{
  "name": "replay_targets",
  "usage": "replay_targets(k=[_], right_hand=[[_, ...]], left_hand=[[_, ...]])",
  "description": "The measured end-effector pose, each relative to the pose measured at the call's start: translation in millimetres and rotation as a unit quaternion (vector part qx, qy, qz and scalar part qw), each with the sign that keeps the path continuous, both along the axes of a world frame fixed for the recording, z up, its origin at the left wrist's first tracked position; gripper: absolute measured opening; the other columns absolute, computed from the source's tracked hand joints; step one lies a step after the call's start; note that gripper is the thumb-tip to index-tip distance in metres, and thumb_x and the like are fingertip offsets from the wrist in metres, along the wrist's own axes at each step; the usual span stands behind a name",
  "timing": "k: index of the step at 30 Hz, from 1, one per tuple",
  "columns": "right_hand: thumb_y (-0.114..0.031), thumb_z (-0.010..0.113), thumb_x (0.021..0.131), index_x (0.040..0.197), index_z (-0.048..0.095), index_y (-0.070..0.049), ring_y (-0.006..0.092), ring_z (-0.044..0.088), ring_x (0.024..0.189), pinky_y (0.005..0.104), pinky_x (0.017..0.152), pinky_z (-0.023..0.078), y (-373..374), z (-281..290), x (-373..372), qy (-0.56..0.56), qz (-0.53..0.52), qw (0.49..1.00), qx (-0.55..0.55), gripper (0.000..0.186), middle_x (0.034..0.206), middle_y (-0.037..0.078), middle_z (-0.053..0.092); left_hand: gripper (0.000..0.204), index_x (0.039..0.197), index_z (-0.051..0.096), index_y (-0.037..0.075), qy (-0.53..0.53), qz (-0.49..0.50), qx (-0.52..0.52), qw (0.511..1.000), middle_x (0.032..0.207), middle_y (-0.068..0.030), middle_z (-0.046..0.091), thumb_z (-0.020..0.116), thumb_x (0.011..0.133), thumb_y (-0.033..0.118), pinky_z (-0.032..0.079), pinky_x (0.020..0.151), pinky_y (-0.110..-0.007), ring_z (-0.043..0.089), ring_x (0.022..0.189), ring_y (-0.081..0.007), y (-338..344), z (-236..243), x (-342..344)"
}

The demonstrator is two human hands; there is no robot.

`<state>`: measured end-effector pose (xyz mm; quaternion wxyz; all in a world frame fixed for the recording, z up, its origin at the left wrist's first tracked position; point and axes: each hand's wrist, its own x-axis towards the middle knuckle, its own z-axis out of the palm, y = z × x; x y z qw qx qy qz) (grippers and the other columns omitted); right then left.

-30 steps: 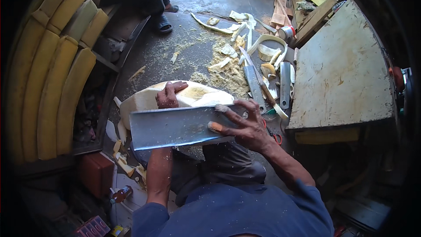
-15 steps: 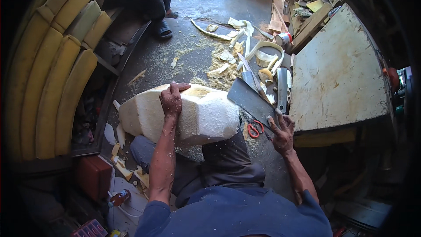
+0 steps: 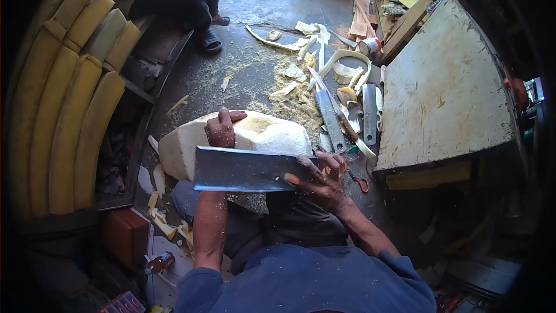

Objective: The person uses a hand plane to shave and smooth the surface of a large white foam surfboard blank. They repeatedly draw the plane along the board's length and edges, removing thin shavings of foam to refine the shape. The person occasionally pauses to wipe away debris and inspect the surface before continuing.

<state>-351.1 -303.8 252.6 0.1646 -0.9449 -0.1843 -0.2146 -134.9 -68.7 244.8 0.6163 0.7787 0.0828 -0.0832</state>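
A large, pale, faceted block that looks like foam (image 3: 179,150) rests across my lap, sprinkled with white crumbs. My left hand (image 3: 221,129) grips its far upper edge, fingers curled over the top. My right hand (image 3: 327,181) holds a broad, flat metal blade (image 3: 249,171) by its right end, with the handle hidden inside the hand. Lying crosswise in view, the blade passes above the block's near side and covers part of my left forearm. Red-handled scissors (image 3: 363,185) lie on the floor just beyond my right hand, partly hidden by it.
Foam offcuts (image 3: 347,72) and crumbs litter the floor ahead, beside two long metal tools (image 3: 369,115). A worn pale board (image 3: 443,93) stands at right. Curved yellow foam pieces (image 3: 95,133) are stacked at left. Another person (image 3: 171,8) sits at far left. A bottle (image 3: 159,262) lies lower left.
My right hand has brought the blade from the right side leftward, across the near side of the block. The left hand keeps its hold, shifted slightly left.
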Motion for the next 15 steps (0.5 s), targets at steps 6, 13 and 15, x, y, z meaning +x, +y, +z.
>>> replay_targets(k=[6, 13, 15], right_hand=[[0.003, 0.058, 0.082, 0.126, 0.075, -0.034, 0.0345, 0.048, 0.13, 0.0476, 0.11, 0.038, -58.0, -23.6, -32.1, 0.004, -0.157, 0.987, -0.017, 0.06, 0.154, 0.005, 0.056], [-0.007, 0.067, 0.083, 0.126, 0.074, -0.04, 0.0335, 0.049, 0.127, 0.0474, 0.11, 0.039, -59.7, -42.1, -17.7, 0.018, -0.104, 0.994, -0.004, 0.055, 0.156, 0.002, 0.054], [-0.003, 0.066, 0.083, 0.128, 0.074, -0.037, 0.0339, 0.05, 0.126, 0.0466, 0.11, 0.038, -75.0, -36.1, -21.1, 0.034, -0.136, 0.99, 0.009, 0.057, 0.154, 0.005, 0.056]], left_hand=[[0.057, 0.095, 0.083, 0.002, -0.036, 0.009, 0.128, 0.991, 0.095, -0.0116, 0.081, 0.037, 0.11, 0.032, 0.056, 0.093, -0.035, 0.076, 0.089, -0.0242, -13.9, 18.5, 14.1], [0.06, 0.097, 0.081, -0.003, -0.08, 0.0, 0.093, 0.992, 0.096, -0.0132, 0.081, 0.038, 0.108, 0.036, 0.055, 0.095, -0.034, 0.076, 0.092, -0.0244, 4.6, -19.2, 17.0], [0.057, 0.095, 0.082, -0.001, -0.051, -0.009, 0.126, 0.991, 0.096, -0.0138, 0.08, 0.039, 0.107, 0.035, 0.056, 0.094, -0.034, 0.076, 0.091, -0.0252, 3.9, -16.8, 33.6]])
